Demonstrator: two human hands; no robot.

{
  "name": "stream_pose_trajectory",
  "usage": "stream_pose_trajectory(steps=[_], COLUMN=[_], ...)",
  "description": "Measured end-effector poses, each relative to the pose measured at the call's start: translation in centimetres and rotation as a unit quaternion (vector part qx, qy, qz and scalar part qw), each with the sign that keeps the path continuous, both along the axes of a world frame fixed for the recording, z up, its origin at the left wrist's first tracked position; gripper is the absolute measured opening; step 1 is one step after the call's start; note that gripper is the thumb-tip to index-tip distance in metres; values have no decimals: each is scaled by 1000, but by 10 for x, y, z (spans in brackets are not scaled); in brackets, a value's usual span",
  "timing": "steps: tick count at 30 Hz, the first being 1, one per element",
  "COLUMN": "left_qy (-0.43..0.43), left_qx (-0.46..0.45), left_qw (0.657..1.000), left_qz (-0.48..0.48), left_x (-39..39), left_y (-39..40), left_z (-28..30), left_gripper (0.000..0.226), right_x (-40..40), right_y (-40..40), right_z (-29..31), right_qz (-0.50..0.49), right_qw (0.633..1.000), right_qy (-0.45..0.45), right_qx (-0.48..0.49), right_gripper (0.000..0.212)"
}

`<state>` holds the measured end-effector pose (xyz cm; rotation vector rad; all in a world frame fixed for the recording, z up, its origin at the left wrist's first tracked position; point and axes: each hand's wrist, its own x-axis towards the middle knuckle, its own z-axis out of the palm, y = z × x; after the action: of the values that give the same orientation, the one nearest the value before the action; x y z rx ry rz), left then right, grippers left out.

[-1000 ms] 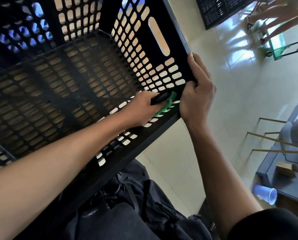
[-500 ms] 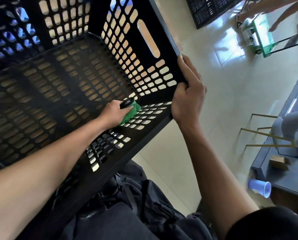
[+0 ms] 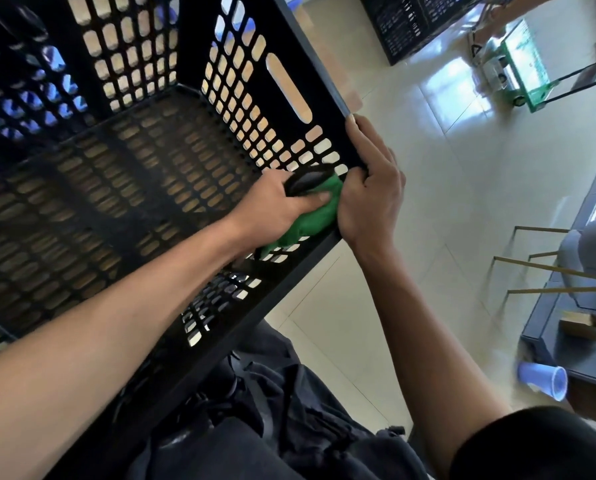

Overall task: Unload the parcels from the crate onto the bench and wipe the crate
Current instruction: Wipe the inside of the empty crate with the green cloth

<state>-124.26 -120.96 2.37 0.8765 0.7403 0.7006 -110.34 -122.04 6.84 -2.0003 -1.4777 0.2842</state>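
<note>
A large black perforated crate (image 3: 144, 188) fills the left of the view, tilted with its open side toward me and nothing inside it. My left hand (image 3: 276, 202) reaches into the crate and grips a green cloth (image 3: 310, 220) with a dark piece on top, pressed against the inner wall at the near right corner. My right hand (image 3: 369, 188) grips the crate's rim at that corner, fingers curled over the edge. No parcels show inside the crate.
A dark bench (image 3: 584, 306) stands at the right with a small brown box (image 3: 579, 325) and a blue cup (image 3: 546, 379) at its edge. A second black crate (image 3: 414, 26) and a green cart (image 3: 518, 67) stand on the tiled floor beyond.
My left hand slid the green cloth back along the inner wall to the near right corner, next to my right hand. My right hand kept its grip on the rim.
</note>
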Motion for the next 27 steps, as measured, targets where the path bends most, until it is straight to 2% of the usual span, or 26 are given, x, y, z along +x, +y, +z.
stream_pose_trajectory(steps=[2,5,11,14,17,18,21,23,25,27], left_qy=[37,153,258,321,376,394,377,338,303,262], left_qx=[54,100,148,168,175,163,77,24,-2,-16], left_qw=[998,983,954,930,902,895,918,939,952,964], left_qz=[-18,-28,-44,-61,-119,-134,-90,-57,-52,-46], left_x=[3,-4,-20,-26,-35,-38,-41,-40,-37,-39], left_y=[-5,-16,-23,-24,-25,-26,-31,-33,-36,-39], left_z=[2,-13,-37,-55,-73,-78,-80,-69,-54,-34], left_gripper=[24,34,25,31,12,14,27,25,20,24], right_x=[-1,-4,-5,-4,-1,-2,-2,-1,-1,-2], right_y=[-1,-2,-1,-2,0,-1,-2,-1,-1,-1], right_z=[2,4,6,5,3,3,2,2,3,5], right_qz=[-1,0,2,7,3,3,0,0,1,4], right_qw=[1000,1000,1000,1000,1000,1000,1000,1000,1000,1000], right_qy=[-1,-4,-11,-9,-8,-10,-10,-6,-6,-5], right_qx=[-2,-2,-13,-13,-9,-9,-10,-9,-9,-12], right_gripper=[72,72,70,69,69,69,68,67,66,65])
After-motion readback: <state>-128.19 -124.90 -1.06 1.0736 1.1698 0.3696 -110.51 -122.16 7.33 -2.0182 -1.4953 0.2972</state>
